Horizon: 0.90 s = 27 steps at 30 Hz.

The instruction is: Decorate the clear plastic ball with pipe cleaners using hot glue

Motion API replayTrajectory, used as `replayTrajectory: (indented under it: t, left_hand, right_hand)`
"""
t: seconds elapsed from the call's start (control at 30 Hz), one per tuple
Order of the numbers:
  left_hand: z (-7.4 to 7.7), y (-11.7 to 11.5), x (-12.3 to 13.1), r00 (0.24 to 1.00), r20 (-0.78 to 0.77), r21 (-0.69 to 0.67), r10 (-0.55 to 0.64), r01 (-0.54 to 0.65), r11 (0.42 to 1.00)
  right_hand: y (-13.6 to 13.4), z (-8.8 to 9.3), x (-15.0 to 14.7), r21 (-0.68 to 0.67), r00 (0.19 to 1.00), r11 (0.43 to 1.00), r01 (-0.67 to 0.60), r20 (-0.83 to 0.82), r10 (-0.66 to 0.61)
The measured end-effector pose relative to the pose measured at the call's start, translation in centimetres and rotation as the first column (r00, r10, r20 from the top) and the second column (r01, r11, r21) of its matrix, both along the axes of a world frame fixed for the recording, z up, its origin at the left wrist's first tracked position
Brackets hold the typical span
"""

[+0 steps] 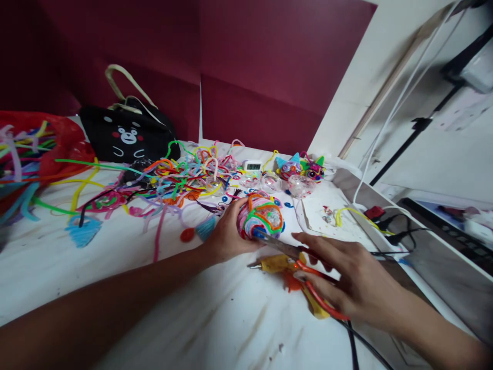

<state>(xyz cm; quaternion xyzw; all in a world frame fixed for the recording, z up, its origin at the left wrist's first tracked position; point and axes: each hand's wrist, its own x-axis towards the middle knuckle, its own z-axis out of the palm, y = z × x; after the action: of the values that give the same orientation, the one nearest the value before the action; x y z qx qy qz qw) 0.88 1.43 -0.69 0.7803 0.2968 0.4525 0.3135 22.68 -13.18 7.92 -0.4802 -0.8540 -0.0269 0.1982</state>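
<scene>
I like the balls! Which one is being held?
The pipe-cleaner-wrapped ball in the left hand; the clear balls behind it lie bare and untouched.

Black bear bag (129, 136), pipe-cleaner pile (177, 177), white timer (253, 166), 2 cat-faced balls (289, 168)

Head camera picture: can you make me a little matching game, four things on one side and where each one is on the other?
Things:
1. ball
2. scissors
3. glue gun
4. black bag

Places:
A. back left of the table
B. in the left hand
C. lying on the table beneath the right hand
D. in the right hand

Pairs: 1-B, 2-D, 3-C, 4-A.
</scene>
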Motion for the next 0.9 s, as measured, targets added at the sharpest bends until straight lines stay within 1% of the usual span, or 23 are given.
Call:
replayTrajectory:
  t: [0.1, 0.13, 0.2, 0.27, 0.3, 0.37, 0.43, 0.53, 0.6, 0.67, 0.73, 0.77, 0.8, 0.83, 0.87, 0.9]
  left_hand:
    - [0.1, 0.1, -0.2, 1.0, 0.001, -0.076, 0.001, -0.001, 0.997]
    - [0.1, 0.1, -0.2, 1.0, -0.004, -0.1, -0.005, 0.005, 0.995]
    - [0.3, 0.1, -0.2, 1.0, -0.021, -0.115, -0.02, 0.017, 0.993]
    - [0.3, 0.0, -0.3, 0.999, -0.038, -0.096, -0.032, 0.028, 0.995]
    - [0.4, 0.0, -0.3, 0.998, -0.048, -0.084, -0.039, 0.035, 0.996]
    - [0.4, -0.1, -0.4, 0.996, -0.067, -0.057, -0.06, 0.056, 0.997]
    - [0.5, -0.2, -0.6, 0.992, -0.085, -0.022, -0.091, 0.089, 0.996]
    - [0.6, -0.2, -0.8, 0.985, -0.099, 0.022, -0.142, 0.145, 0.989]
    - [0.5, -0.1, -0.9, 0.981, -0.099, 0.04, -0.165, 0.169, 0.985]
    - [0.4, 0.1, -0.9, 0.981, -0.097, 0.059, -0.166, 0.172, 0.983]
    - [0.3, 0.2, -0.8, 0.983, -0.101, 0.077, -0.15, 0.158, 0.984]
    - [0.3, 0.3, -0.7, 0.984, -0.105, 0.083, -0.142, 0.151, 0.985]
    - [0.3, 0.2, -0.7, 0.984, -0.111, 0.088, -0.136, 0.146, 0.985]
    - [0.4, 0.2, -0.6, 0.984, -0.12, 0.093, -0.133, 0.144, 0.985]
    - [0.5, 0.1, -0.6, 0.983, -0.129, 0.096, -0.131, 0.144, 0.985]
    - [0.6, -0.1, -0.6, 0.982, -0.137, 0.098, -0.132, 0.146, 0.984]
  right_hand:
    - [-0.7, -0.3, 2.8, -0.072, 0.978, 0.984, 0.166, -0.115, -0.173]
    - [-0.6, -0.5, 3.9, -0.09, 0.961, 0.968, 0.235, -0.125, -0.245]
    - [0.0, -1.1, 6.1, -0.087, 0.932, 0.935, 0.344, -0.094, -0.351]
    - [1.3, -1.9, 7.8, -0.101, 0.919, 0.915, 0.391, 0.0, -0.393]
    - [2.0, -2.3, 8.5, -0.103, 0.919, 0.913, 0.395, 0.051, -0.391]
    - [3.5, -3.2, 9.4, -0.085, 0.904, 0.904, 0.419, 0.127, -0.407]
    - [5.0, -4.1, 9.7, -0.101, 0.903, 0.904, 0.415, 0.169, -0.395]
    - [6.6, -4.9, 9.7, -0.128, 0.914, 0.911, 0.391, 0.167, -0.369]
    - [7.1, -5.0, 9.5, -0.139, 0.924, 0.918, 0.371, 0.152, -0.35]
    - [7.3, -4.4, 8.9, -0.126, 0.931, 0.926, 0.355, 0.132, -0.339]
    - [7.0, -3.5, 7.7, -0.105, 0.936, 0.93, 0.351, 0.061, -0.346]
    - [6.8, -2.9, 6.8, -0.1, 0.937, 0.932, 0.349, 0.007, -0.35]
    - [6.6, -2.3, 5.7, -0.152, 0.926, 0.936, 0.318, -0.16, -0.341]
    - [6.4, -1.7, 4.5, -0.185, 0.895, 0.945, 0.27, -0.315, -0.317]
    - [6.3, -1.2, 3.3, -0.198, 0.867, 0.954, 0.226, -0.404, -0.29]
    - [6.2, -0.8, 2.1, -0.176, 0.85, 0.965, 0.195, -0.46, -0.256]
